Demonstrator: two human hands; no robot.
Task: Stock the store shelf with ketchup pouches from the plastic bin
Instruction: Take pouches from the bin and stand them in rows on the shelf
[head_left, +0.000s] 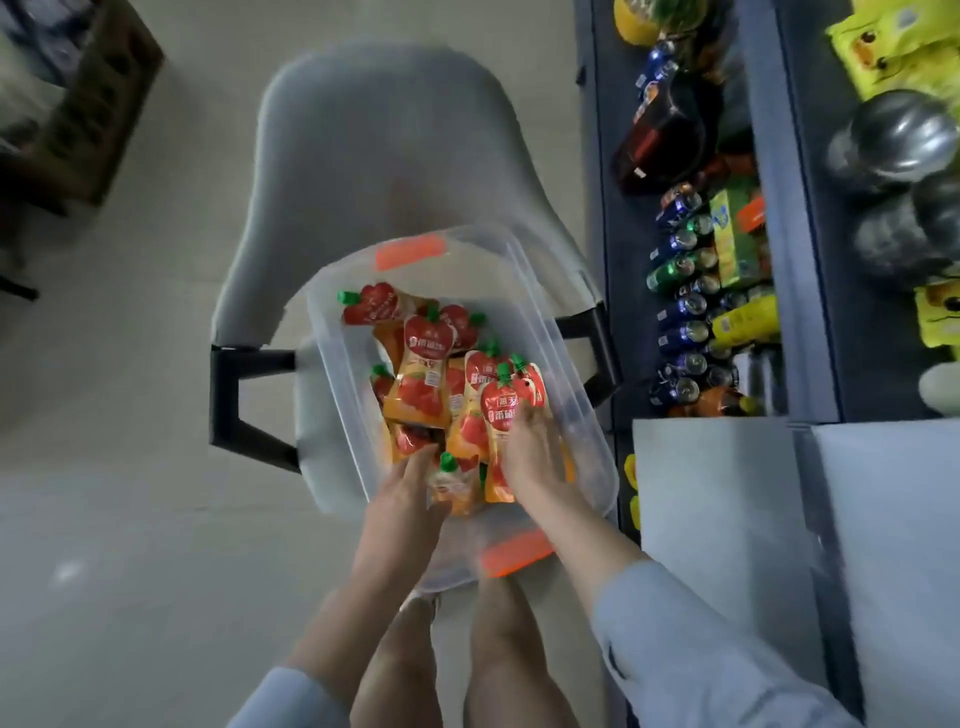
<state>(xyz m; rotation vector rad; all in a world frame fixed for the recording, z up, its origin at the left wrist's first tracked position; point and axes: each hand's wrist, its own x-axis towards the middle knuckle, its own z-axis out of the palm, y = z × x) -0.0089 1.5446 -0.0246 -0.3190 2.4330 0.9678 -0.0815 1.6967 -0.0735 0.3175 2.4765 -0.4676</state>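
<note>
A clear plastic bin (524, 291) with orange latches rests on a grey chair seat below me. Inside lie several red-and-orange ketchup pouches (423, 374) with green caps, piled loosely. My left hand (405, 493) reaches into the bin's near left side, fingers on a pouch (453, 486) near the bottom of the pile. My right hand (532, 457) lies over the near right pouches, fingers spread on a pouch (501, 410) with a red tomato label. Whether either hand has closed a grip is unclear. The store shelf (779, 208) runs along the right.
The grey chair (374, 140) with black legs carries the bin. The blue shelf holds cans (680, 312), bottles, yellow packs (893, 47) and metal pots (898, 135). A white shelf surface (727, 519) lies near right. A cardboard box (78, 104) stands at far left.
</note>
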